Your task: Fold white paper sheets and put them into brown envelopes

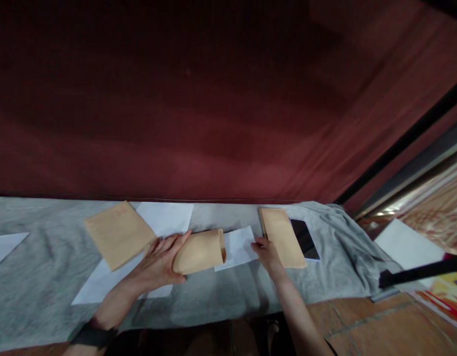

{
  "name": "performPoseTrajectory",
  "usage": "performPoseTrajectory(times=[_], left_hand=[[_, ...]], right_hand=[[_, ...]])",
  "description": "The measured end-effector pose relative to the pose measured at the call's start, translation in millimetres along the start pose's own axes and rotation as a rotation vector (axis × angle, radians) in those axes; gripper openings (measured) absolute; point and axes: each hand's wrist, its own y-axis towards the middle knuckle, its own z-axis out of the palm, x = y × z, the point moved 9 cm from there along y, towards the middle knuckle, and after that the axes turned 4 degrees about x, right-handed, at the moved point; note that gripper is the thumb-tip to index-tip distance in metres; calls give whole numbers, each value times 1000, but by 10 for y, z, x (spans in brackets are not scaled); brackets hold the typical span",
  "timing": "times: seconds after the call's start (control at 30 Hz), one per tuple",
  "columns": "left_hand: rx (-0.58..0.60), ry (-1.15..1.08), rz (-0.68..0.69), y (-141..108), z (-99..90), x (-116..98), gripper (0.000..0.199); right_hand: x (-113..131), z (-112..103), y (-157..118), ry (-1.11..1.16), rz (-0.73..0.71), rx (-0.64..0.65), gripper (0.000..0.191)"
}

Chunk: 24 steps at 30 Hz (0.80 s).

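A brown paper envelope (200, 251) lies in the middle of the cloth with its open end facing right. My left hand (159, 262) grips its left end, thumb on the near edge and fingers on the far side. A folded white paper (238, 247) sits at the envelope's mouth; whether its left edge is inside cannot be seen. My right hand (267, 254) pinches the paper's right edge. Just right of that hand lies a stack of brown envelopes (285, 237). Another brown envelope (119, 235) rests to the left, partly over white sheets.
A phone (305, 239) lies beside the stack. White sheets (167, 217) lie behind and under my left arm, another (6, 246) at the far left. A grey cloth (46, 291) covers the surface. Behind hangs a dark red fabric (213, 123); a black bar (424, 271) juts in at right.
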Motion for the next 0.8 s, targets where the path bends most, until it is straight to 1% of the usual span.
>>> performPoseTrajectory(times=[0.1, 0.13, 0.2, 0.3, 0.4, 0.63, 0.7, 0.8], left_hand=[[-6, 1, 1, 4, 1, 1, 115], [-14, 1, 6, 7, -1, -1, 115], [-33, -2, 16, 16, -3, 4, 115], [-54, -15, 31, 29, 5, 27, 117], [-70, -16, 51, 38, 14, 49, 118], [-150, 29, 64, 60, 3, 69, 115], [-161, 31, 65, 69, 9, 69, 114], [-166, 36, 60, 81, 7, 59, 115]], right_hand=[[63, -291, 20, 43, -25, -159, 31], [91, -347, 16, 56, -36, -193, 32], [152, -369, 2, 84, -59, -207, 32], [225, -294, -27, 107, -80, -173, 30], [236, -240, -55, 108, -67, -133, 30], [85, -109, -69, 194, 63, 79, 28], [50, -94, -66, 224, 91, 113, 28], [26, -108, -56, 249, 106, 127, 28]])
